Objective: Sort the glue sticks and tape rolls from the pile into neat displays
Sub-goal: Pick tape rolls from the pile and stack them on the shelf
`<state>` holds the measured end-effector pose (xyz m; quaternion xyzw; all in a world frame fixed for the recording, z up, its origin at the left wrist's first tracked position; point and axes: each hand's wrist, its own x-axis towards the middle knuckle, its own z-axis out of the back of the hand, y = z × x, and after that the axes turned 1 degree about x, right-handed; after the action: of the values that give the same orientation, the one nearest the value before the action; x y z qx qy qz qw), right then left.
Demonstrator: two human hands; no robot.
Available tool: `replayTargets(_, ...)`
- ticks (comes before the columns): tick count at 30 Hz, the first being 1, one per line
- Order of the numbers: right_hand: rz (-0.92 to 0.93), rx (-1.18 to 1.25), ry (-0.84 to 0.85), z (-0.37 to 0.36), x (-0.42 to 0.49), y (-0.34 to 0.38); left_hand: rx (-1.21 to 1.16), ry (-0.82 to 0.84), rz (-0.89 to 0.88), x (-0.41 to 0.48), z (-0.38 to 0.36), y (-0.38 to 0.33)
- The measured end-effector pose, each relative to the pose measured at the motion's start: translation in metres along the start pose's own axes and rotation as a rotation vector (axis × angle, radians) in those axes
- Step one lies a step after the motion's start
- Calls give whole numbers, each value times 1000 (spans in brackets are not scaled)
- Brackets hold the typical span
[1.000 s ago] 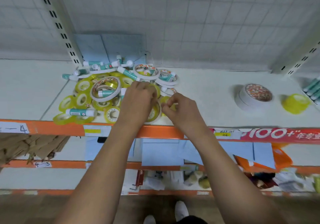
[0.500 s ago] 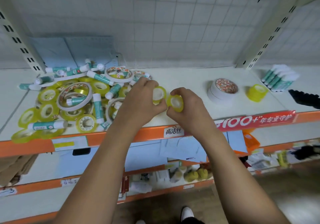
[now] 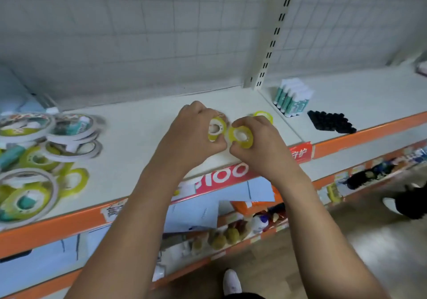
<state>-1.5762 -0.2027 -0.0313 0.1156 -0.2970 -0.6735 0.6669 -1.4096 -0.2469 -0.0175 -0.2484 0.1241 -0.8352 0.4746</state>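
On the left of the shelf lies the pile of tape rolls, white ones and yellow ones. In the middle, the left hand has its grip closed on a small yellow roll. Just beside it, the right hand holds a second yellow roll in its grip. At the far right, the glue sticks stand upright together.

— Where is the pile?
— On the shelf, at your left. The glue sticks stand at your right, past the upright. One tape roll lies just behind your right hand.
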Motion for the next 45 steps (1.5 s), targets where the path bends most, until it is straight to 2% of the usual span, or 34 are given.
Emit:
replayTargets(3,4,2,18,20,21,-39,16,28,9,26,-25,-22)
replayTargets(7,51,38,38,36,51,-79,37,-24,92,53,-46,-36)
replayTargets(15,139,71,187,32,90,-118,58,-77,182,80,-71,-51)
replayTargets(24,174,90,341,35,102,-145,39,-23,156,103,-85,-67)
replayTargets(32,133,110,362,41,102,-163,42,71,122,113,-105,-75)
replayTargets(45,101,135,366,42,104,-156,-35,103,219,106,-102,-63)
